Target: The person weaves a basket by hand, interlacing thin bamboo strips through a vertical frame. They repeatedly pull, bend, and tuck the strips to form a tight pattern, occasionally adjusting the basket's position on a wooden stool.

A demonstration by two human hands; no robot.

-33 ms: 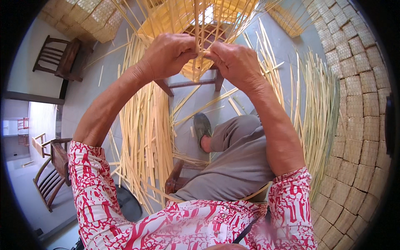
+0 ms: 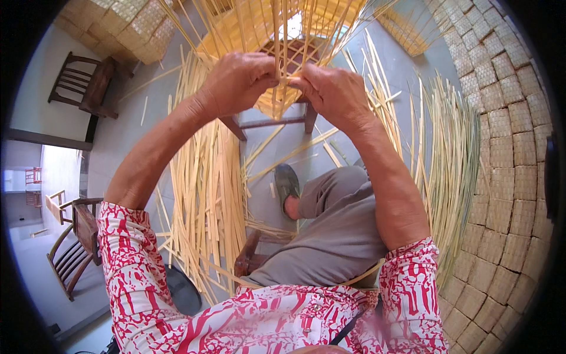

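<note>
An unfinished basket (image 2: pixel 275 109) of pale yellow bamboo strips points its near corner at me, with loose upright strips fanning up from its woven part. At the left of that corner my left hand (image 2: pixel 239 82) is closed, fingers pinching the strips. From the right my right hand (image 2: pixel 337 94) pinches the strips at the same corner, thumb and forefinger pressed together. Only a small gap separates the hands, and upright bamboo strips (image 2: pixel 284 41) pass between them. The exact strip under each fingertip is hidden. Beneath the basket stands a dark wooden stool (image 2: pixel 309 120).
Long split strips (image 2: pixel 206 177) lie heaped on the floor to the left; a greener bundle (image 2: pixel 451 153) lies right. Stacked woven pieces (image 2: pixel 501 171) line the right side. Wooden chairs (image 2: pixel 97 82) stand at left. My shod foot (image 2: pixel 286 183) rests below the basket.
My hands stay at the basket's corner; the right fingers have shifted slightly against the strips. The whole view has moved a little.
</note>
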